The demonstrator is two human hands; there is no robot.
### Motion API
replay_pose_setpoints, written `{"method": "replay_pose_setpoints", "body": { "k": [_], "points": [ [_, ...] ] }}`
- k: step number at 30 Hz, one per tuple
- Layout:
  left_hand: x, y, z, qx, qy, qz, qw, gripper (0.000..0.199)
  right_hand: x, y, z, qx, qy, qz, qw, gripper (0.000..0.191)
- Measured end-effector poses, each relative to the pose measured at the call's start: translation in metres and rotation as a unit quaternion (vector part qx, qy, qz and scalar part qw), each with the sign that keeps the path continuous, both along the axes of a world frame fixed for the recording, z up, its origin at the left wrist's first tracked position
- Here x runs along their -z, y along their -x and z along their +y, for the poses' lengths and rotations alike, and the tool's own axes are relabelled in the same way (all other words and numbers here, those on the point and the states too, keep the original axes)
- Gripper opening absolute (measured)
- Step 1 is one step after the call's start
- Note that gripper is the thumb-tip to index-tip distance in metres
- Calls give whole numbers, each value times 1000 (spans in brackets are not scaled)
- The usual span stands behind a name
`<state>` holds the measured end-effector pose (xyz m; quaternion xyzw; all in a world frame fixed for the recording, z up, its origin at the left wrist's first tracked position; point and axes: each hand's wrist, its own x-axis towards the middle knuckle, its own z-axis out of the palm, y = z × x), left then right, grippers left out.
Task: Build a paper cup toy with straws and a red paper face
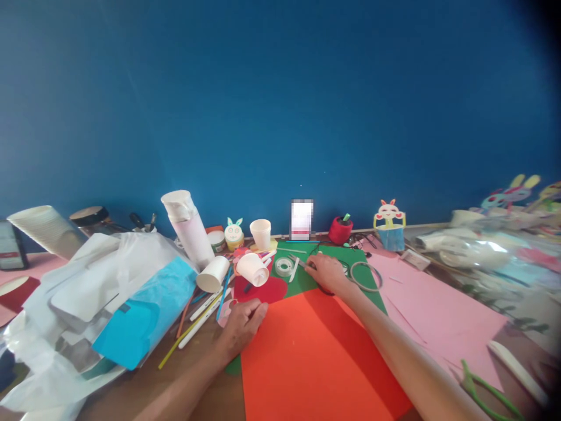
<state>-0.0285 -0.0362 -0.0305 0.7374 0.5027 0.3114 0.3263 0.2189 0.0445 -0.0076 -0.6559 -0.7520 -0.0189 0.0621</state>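
A large orange sheet of paper (302,356) lies in front of me. My left hand (245,321) rests at its upper left edge, with the fingers curled in and nothing visible in them. Past the far edge of the sheet, my right hand (326,272) is closed over a pair of scissors (298,262); the blades point left and most of the handle is hidden. Beside the blades are a roll of clear tape (284,267) and a short white strip (294,270). Underneath is green paper (307,285), with a red paper piece (276,289) to the left.
Paper cups (213,275), pens and straws (199,321) lie left, next to a plastic bag of paper (144,310). A phone (302,219) stands against the blue wall. Pink sheets (442,298), a grey ring (366,276) and green-handled scissors (482,386) are right.
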Motion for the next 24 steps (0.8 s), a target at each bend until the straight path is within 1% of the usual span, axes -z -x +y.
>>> {"method": "replay_pose_setpoints", "body": {
  "k": [4, 9, 14, 20, 22, 24],
  "points": [
    [-1, 0, 0, 2, 9, -13, 1000, 36, -2, 0, -1, 9, 19, -13, 1000, 22],
    [-3, 0, 0, 2, -1, 0, 1000, 36, -4, 3, 1, 24, 42, -21, 999, 20],
    [-2, 0, 0, 4, -3, 5, 1000, 37, -8, -3, 1, 16, 49, -22, 998, 21],
    [-1, 0, 0, 8, -11, 17, 1000, 38, -12, -16, -9, 17, 22, -17, 999, 20],
    [-1, 1, 0, 7, -12, 23, 1000, 39, -12, -18, -15, 15, -2, 3, 1000, 19],
    [-1, 1, 0, 5, -12, 24, 1000, 38, -10, -18, -22, -2, -30, 43, 999, 17]
  ]
}}
